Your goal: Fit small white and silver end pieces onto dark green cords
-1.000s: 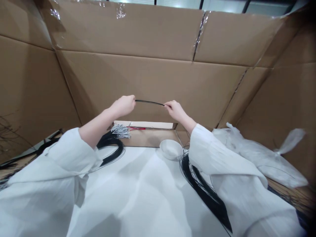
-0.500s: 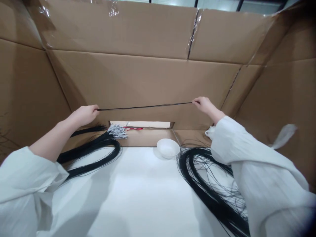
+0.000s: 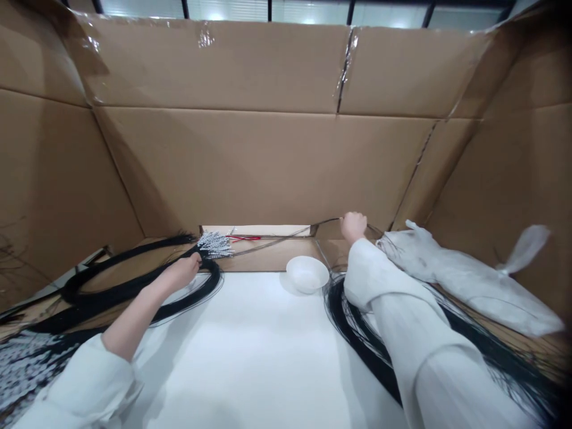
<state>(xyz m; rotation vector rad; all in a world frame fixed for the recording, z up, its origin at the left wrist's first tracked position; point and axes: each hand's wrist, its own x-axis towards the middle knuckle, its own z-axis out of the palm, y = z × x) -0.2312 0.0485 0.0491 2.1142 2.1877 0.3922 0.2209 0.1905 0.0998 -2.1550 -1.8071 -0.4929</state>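
1. Both hands sit lower and closer together than before: the left hand (image 3: 181, 271) at the thick, white-tipped bundle of black cords (image 3: 134, 285), the right hand (image 3: 354, 226) far right.
2. Right grip: fingers closed around thin, dark, flexible strands (image 3: 329, 221) sloping leftward toward the tips. Left grip: curled at the bundle, hold unclear.
3. Strands look light, springy, perhaps slippery; best pinched near an end.

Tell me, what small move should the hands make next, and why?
Perhaps the right hand should ease toward the left hand: it grips thin dark strands that slant across toward the pale-tipped black bundle, where the left hand is, so a little slack might help there. What the left hand grips is unclear.
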